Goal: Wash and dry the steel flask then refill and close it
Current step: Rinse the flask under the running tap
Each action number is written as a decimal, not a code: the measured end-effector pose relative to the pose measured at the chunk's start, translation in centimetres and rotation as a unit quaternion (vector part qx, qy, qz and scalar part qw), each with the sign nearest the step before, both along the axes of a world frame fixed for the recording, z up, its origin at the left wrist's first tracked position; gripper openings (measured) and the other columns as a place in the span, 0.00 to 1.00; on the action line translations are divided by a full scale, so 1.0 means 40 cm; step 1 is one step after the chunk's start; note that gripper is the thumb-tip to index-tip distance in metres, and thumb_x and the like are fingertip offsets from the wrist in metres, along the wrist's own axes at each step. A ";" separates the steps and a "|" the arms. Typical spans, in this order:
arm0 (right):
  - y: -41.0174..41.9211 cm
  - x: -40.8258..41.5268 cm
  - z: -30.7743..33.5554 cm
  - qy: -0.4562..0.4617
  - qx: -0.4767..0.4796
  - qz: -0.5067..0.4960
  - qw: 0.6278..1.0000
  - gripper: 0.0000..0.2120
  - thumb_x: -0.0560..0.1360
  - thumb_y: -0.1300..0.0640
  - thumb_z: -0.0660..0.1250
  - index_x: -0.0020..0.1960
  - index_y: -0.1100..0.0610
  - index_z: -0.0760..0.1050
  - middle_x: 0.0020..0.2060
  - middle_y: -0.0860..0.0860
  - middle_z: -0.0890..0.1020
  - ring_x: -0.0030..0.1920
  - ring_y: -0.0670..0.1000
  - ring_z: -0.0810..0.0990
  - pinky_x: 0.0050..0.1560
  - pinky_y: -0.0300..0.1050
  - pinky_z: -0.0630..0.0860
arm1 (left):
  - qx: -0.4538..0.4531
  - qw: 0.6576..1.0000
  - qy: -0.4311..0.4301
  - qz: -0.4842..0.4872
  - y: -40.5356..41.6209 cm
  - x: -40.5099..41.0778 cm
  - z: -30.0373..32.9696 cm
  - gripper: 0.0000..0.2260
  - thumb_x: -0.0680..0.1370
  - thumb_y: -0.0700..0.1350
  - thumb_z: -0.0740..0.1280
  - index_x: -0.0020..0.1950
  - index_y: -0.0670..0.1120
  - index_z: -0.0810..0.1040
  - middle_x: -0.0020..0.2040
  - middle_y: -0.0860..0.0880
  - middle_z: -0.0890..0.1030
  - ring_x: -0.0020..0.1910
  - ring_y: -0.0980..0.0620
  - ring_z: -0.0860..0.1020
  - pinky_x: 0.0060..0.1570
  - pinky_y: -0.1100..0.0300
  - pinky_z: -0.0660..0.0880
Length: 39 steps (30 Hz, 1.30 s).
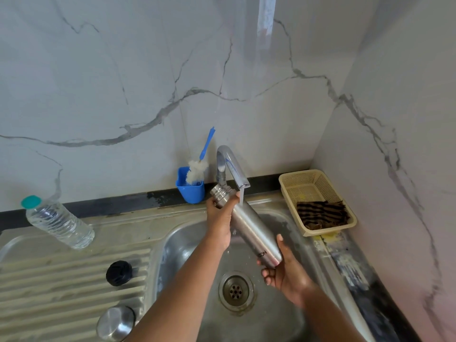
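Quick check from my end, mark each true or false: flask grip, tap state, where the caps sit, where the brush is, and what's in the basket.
1. Both hands hold the steel flask: left hand at the neck, right hand at the base. True.
2. The tap is off. False: water runs onto the flask.
3. The black cap is screwed on. False: it lies on the drainboard.
4. The bottle brush stands in the blue holder. True.
5. The basket holds a plastic bottle. False: a striped cloth.

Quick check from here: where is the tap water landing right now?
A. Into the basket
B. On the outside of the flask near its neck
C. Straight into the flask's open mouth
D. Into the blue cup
B: the stream from the tap strikes the tilted steel flask on its outer shoulder, just below the left hand holding the neck.
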State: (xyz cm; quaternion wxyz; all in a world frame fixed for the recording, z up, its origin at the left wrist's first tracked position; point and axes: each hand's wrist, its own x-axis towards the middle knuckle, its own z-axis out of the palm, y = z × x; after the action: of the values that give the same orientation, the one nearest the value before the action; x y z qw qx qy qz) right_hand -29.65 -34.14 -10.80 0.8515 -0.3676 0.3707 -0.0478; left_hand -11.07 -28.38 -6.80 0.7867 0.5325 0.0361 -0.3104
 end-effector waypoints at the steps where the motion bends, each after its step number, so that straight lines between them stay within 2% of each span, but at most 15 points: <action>1: -0.002 -0.001 -0.002 -0.017 0.008 -0.005 1.000 0.37 0.70 0.35 0.70 0.66 0.62 0.71 0.43 0.60 0.80 0.34 0.53 0.77 0.31 0.43 0.76 | -0.013 1.000 -0.004 -0.009 0.000 0.002 0.002 0.22 0.73 0.37 0.74 0.64 0.46 0.73 0.51 0.47 0.82 0.45 0.52 0.81 0.40 0.60 0.78; 4: -0.002 -0.007 -0.023 -0.026 -0.091 0.004 0.996 0.43 0.54 0.48 0.84 0.63 0.51 0.67 0.56 0.60 0.78 0.45 0.58 0.82 0.41 0.47 0.79 | -0.019 0.998 -0.022 -0.051 -0.005 0.001 0.006 0.22 0.71 0.40 0.76 0.64 0.47 0.76 0.50 0.48 0.84 0.46 0.53 0.82 0.40 0.61 0.79; 6: 0.005 -0.003 -0.029 0.062 -0.292 0.031 0.954 0.40 0.56 0.56 0.84 0.60 0.49 0.64 0.57 0.56 0.74 0.49 0.53 0.79 0.43 0.41 0.78 | 0.002 0.997 -0.036 -0.065 -0.014 -0.007 0.004 0.23 0.68 0.41 0.79 0.61 0.47 0.77 0.50 0.48 0.85 0.50 0.51 0.82 0.47 0.57 0.79; 8: 0.015 0.002 -0.036 0.100 -0.373 0.020 0.922 0.38 0.59 0.58 0.83 0.59 0.50 0.62 0.54 0.51 0.72 0.50 0.47 0.76 0.42 0.35 0.76 | 0.020 0.997 -0.045 -0.063 -0.022 -0.011 0.000 0.25 0.66 0.42 0.80 0.61 0.48 0.77 0.51 0.48 0.85 0.52 0.48 0.82 0.55 0.52 0.79; 10: 0.026 0.001 -0.048 0.043 -0.289 0.014 0.956 0.40 0.57 0.47 0.84 0.60 0.51 0.65 0.57 0.54 0.75 0.52 0.52 0.79 0.48 0.43 0.79 | 0.020 0.996 -0.062 -0.054 -0.027 -0.007 0.001 0.24 0.67 0.41 0.80 0.61 0.47 0.77 0.49 0.48 0.85 0.49 0.49 0.82 0.54 0.51 0.79; 12: 0.035 0.007 -0.043 -0.029 -0.073 -0.034 0.996 0.39 0.63 0.36 0.78 0.64 0.55 0.69 0.57 0.61 0.79 0.50 0.59 0.80 0.47 0.52 0.80 | 0.005 0.995 -0.075 -0.060 -0.028 0.000 0.008 0.22 0.70 0.39 0.78 0.62 0.45 0.76 0.47 0.50 0.85 0.45 0.52 0.83 0.50 0.55 0.79; 15: 0.030 0.004 -0.031 -0.052 0.037 -0.032 0.997 0.29 0.75 0.41 0.66 0.67 0.59 0.70 0.56 0.67 0.78 0.45 0.62 0.81 0.40 0.50 0.81 | -0.013 0.996 -0.064 -0.064 -0.021 0.006 0.010 0.21 0.71 0.40 0.76 0.62 0.46 0.76 0.47 0.49 0.84 0.45 0.52 0.83 0.46 0.56 0.79; 17: 0.026 0.010 -0.021 -0.075 0.011 -0.046 0.996 0.32 0.70 0.43 0.75 0.65 0.58 0.68 0.58 0.65 0.76 0.47 0.62 0.81 0.41 0.50 0.82 | -0.022 0.998 -0.046 -0.041 -0.016 0.012 0.004 0.19 0.73 0.40 0.74 0.63 0.45 0.76 0.49 0.47 0.83 0.47 0.49 0.82 0.49 0.53 0.79; 19: 0.025 0.018 -0.019 -0.063 -0.123 -0.031 0.990 0.38 0.58 0.49 0.81 0.62 0.55 0.67 0.59 0.60 0.75 0.52 0.59 0.81 0.45 0.51 0.82 | -0.023 0.999 -0.032 -0.031 -0.014 0.010 -0.002 0.19 0.74 0.40 0.73 0.64 0.44 0.75 0.51 0.44 0.83 0.48 0.48 0.81 0.51 0.52 0.79; 22: 0.021 0.032 -0.023 0.030 -0.331 -0.035 0.942 0.40 0.51 0.51 0.82 0.58 0.48 0.67 0.56 0.51 0.73 0.53 0.50 0.78 0.48 0.48 0.80 | -0.016 0.999 -0.025 -0.028 -0.015 -0.004 -0.010 0.23 0.72 0.39 0.76 0.65 0.45 0.75 0.53 0.44 0.84 0.50 0.48 0.82 0.57 0.48 0.78; 24: 0.021 0.032 -0.023 0.012 -0.279 -0.039 0.959 0.40 0.51 0.47 0.81 0.60 0.48 0.69 0.57 0.52 0.75 0.52 0.51 0.79 0.44 0.45 0.80 | -0.019 1.000 -0.018 -0.002 -0.014 -0.006 -0.014 0.23 0.72 0.38 0.75 0.65 0.44 0.73 0.53 0.44 0.82 0.51 0.46 0.81 0.58 0.45 0.78; 27: 0.025 0.027 -0.013 -0.040 -0.043 -0.008 0.998 0.36 0.62 0.39 0.75 0.64 0.55 0.72 0.55 0.60 0.79 0.45 0.57 0.81 0.37 0.46 0.79 | -0.025 1.000 -0.011 -0.007 -0.006 -0.006 0.001 0.25 0.71 0.41 0.76 0.65 0.47 0.71 0.54 0.46 0.81 0.53 0.47 0.80 0.52 0.50 0.78; 29: 0.020 0.018 -0.023 -0.044 -0.017 0.016 0.999 0.36 0.63 0.42 0.75 0.65 0.56 0.71 0.55 0.62 0.79 0.46 0.61 0.82 0.37 0.48 0.79 | -0.025 0.999 -0.019 -0.039 0.000 -0.008 0.008 0.28 0.67 0.44 0.79 0.65 0.48 0.72 0.54 0.47 0.82 0.53 0.48 0.80 0.52 0.52 0.78; 34: 0.009 0.004 -0.049 0.021 -0.180 0.051 0.982 0.41 0.57 0.54 0.82 0.66 0.51 0.70 0.58 0.59 0.79 0.51 0.58 0.83 0.43 0.47 0.80 | 0.008 0.986 -0.077 -0.148 0.017 -0.021 0.005 0.30 0.63 0.49 0.82 0.62 0.51 0.77 0.54 0.48 0.85 0.56 0.47 0.82 0.61 0.47 0.76; 39: 0.001 0.033 -0.047 0.145 -0.374 0.126 0.907 0.39 0.62 0.56 0.82 0.69 0.47 0.67 0.60 0.46 0.77 0.59 0.49 0.76 0.59 0.49 0.77 | 0.049 0.974 -0.135 -0.175 0.031 -0.049 -0.011 0.25 0.66 0.41 0.81 0.60 0.52 0.78 0.54 0.48 0.84 0.57 0.45 0.81 0.60 0.49 0.78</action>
State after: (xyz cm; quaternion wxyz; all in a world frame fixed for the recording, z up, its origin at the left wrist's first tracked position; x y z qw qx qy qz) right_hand -28.35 -34.11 -12.66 0.5872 -0.7057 0.3958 -0.0212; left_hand -13.01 -27.12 -7.22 0.6906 0.6052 -0.1490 -0.3669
